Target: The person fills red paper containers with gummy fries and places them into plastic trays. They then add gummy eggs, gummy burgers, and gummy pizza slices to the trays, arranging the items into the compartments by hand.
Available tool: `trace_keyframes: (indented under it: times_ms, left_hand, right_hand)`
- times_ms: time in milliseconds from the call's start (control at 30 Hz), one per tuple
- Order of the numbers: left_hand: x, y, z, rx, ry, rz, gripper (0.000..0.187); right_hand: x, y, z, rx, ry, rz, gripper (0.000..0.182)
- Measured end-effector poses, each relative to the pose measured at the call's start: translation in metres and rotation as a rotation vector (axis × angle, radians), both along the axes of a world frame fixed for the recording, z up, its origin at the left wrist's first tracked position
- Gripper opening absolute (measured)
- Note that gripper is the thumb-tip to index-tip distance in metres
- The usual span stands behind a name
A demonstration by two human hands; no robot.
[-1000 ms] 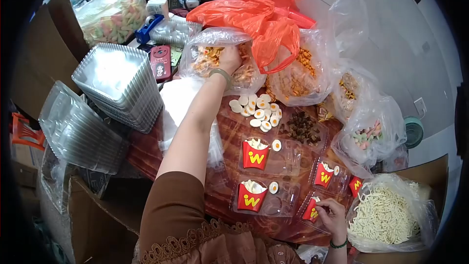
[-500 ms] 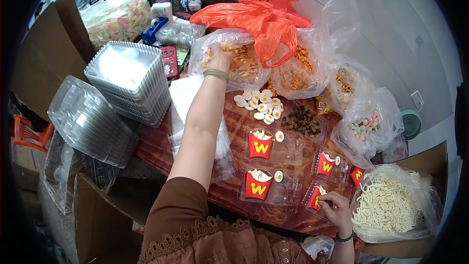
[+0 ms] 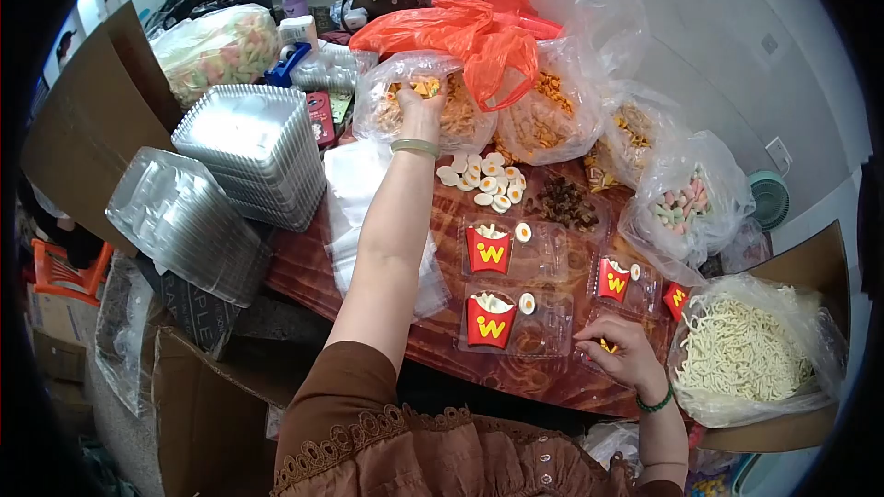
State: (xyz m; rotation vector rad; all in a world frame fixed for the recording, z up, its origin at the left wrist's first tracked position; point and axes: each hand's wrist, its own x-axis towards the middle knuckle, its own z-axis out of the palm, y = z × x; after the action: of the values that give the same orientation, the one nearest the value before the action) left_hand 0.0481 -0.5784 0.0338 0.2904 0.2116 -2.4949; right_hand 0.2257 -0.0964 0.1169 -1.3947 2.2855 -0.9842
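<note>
My left hand (image 3: 422,107) is in the open clear bag (image 3: 376,120) of orange pieces at the back, its fingers closed around some orange-and-yellow pieces (image 3: 425,86). With fingers bent together, my right hand (image 3: 619,350) hovers over the lower right clear tray and mostly hides its red packet; whatever its fingertips hold cannot be made out. To its left, two clear trays each hold a red packet (image 3: 489,318) with pale sticks and an egg-shaped piece (image 3: 527,303). Another small red packet (image 3: 613,279) lies in a tray just beyond my right hand.
Egg-shaped pieces (image 3: 485,180) and dark brown pieces (image 3: 564,202) lie mid-table. Stacked clear containers (image 3: 249,147) and plastic sleeves (image 3: 354,212) are on the left. A box of pale sticks (image 3: 741,350) stands right. Red bags (image 3: 460,32) and more filled bags line the back.
My left hand has come up slightly in the bag, and orange-and-yellow pieces now show at its fingers. My right hand has shifted left over the small packet. The whole view has shifted a little.
</note>
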Motion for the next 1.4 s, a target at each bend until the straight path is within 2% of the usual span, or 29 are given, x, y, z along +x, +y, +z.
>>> trace_keyframes:
  times_ms: [133, 233, 267, 333, 400, 433, 500, 533, 600, 633, 733, 833, 933, 1000, 1067, 1133, 1200, 1233, 1333, 1367, 1400]
  left_hand:
    - [0.030, 0.022, 0.006, -0.008, 0.017, -0.043, 0.042]
    - [0.059, 0.046, 0.001, -0.077, 0.033, -0.119, 0.046]
    - [0.072, 0.055, -0.002, -0.104, 0.069, -0.220, 0.047]
    - [0.105, 0.084, 0.005, -0.066, 0.112, -0.374, 0.049]
    - [0.131, 0.111, -0.001, -0.093, 0.152, -0.431, 0.047]
    - [0.144, 0.124, -0.009, -0.118, 0.218, -0.468, 0.052]
    - [0.176, 0.158, -0.002, -0.036, 0.254, -0.553, 0.050]
    - [0.188, 0.172, -0.004, -0.100, 0.218, -0.574, 0.044]
    - [0.211, 0.199, -0.007, -0.139, 0.192, -0.553, 0.042]
    - [0.219, 0.208, -0.010, -0.164, 0.187, -0.566, 0.040]
    - [0.235, 0.232, -0.010, -0.149, 0.013, -0.507, 0.039]
    - [0.240, 0.237, -0.020, -0.106, 0.083, -0.537, 0.038]
    - [0.243, 0.242, -0.019, -0.097, 0.056, -0.565, 0.039]
    - [0.245, 0.241, -0.021, -0.102, 0.062, -0.564, 0.041]
    - [0.248, 0.232, -0.032, -0.111, 0.160, -0.586, 0.037]
    - [0.246, 0.227, -0.036, -0.164, 0.123, -0.568, 0.037]
    - [0.241, 0.223, -0.038, -0.283, -0.099, -0.533, 0.037]
    - [0.238, 0.219, -0.041, -0.279, -0.102, -0.535, 0.037]
    - [0.229, 0.209, -0.047, -0.305, -0.091, -0.547, 0.039]
    - [0.228, 0.208, -0.048, -0.303, -0.090, -0.549, 0.039]
    - [0.226, 0.206, -0.048, -0.314, -0.138, -0.545, 0.040]
  right_hand:
    - [-0.006, -0.020, 0.005, -0.020, -0.092, 0.001, 0.011]
    - [-0.017, -0.042, 0.002, -0.128, -0.287, -0.058, 0.012]
    - [-0.025, -0.051, -0.002, -0.168, -0.312, -0.057, 0.012]
    - [-0.039, -0.073, -0.010, -0.321, -0.111, -0.068, 0.016]
    - [-0.048, -0.095, -0.010, -0.359, -0.283, -0.149, 0.018]
    - [-0.053, -0.104, -0.012, -0.367, -0.257, -0.150, 0.020]
    - [-0.063, -0.120, -0.019, -0.403, -0.152, -0.134, 0.022]
    - [-0.065, -0.127, -0.023, -0.430, -0.078, -0.116, 0.023]
    - [-0.060, -0.129, -0.025, -0.267, -0.057, -0.132, 0.024]
    - [-0.049, -0.128, -0.018, -0.178, -0.197, -0.133, 0.024]
    - [-0.050, -0.121, -0.043, -0.156, -0.134, -0.084, 0.020]
    - [-0.045, -0.110, -0.048, -0.169, -0.160, -0.105, 0.016]
    - [-0.052, -0.098, -0.057, -0.342, -0.343, -0.146, 0.017]
    - [-0.062, -0.084, -0.059, -0.335, -0.294, -0.207, 0.020]
    - [-0.080, -0.076, -0.070, -0.123, -0.337, -0.254, 0.021]
    - [-0.091, -0.080, -0.081, -0.083, -0.324, -0.283, 0.021]
    - [-0.102, -0.088, -0.089, 0.142, -0.390, -0.302, 0.025]
    - [-0.106, -0.095, -0.093, 0.146, -0.394, -0.304, 0.025]
    - [-0.115, -0.117, -0.097, 0.396, -0.244, -0.371, 0.034]
    - [-0.115, -0.115, -0.097, 0.398, -0.245, -0.373, 0.034]
    - [-0.109, -0.112, -0.092, 0.291, -0.227, -0.403, 0.032]
